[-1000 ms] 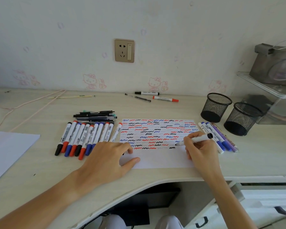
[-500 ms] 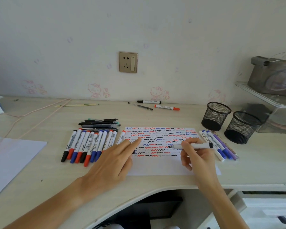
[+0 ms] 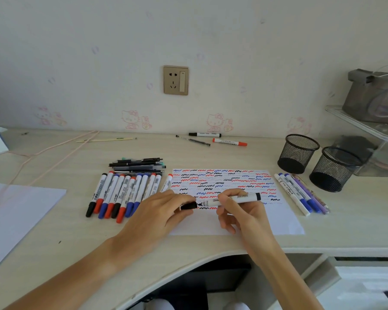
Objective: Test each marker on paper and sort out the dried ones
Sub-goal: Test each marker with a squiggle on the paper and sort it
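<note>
Head view: we see both hands meet over the near part of the paper (image 3: 287,222). Our right hand (image 3: 240,211) grips the marker (image 3: 231,199) level, its fingers curled round the barrel, tip pointing left. Our left hand (image 3: 164,211) pinches the black cap (image 3: 188,206) just at that tip. Half a second ago the left hand lay flat with fingers straight and no cap showed; a second ago the marker's tip was on the paper.
</note>
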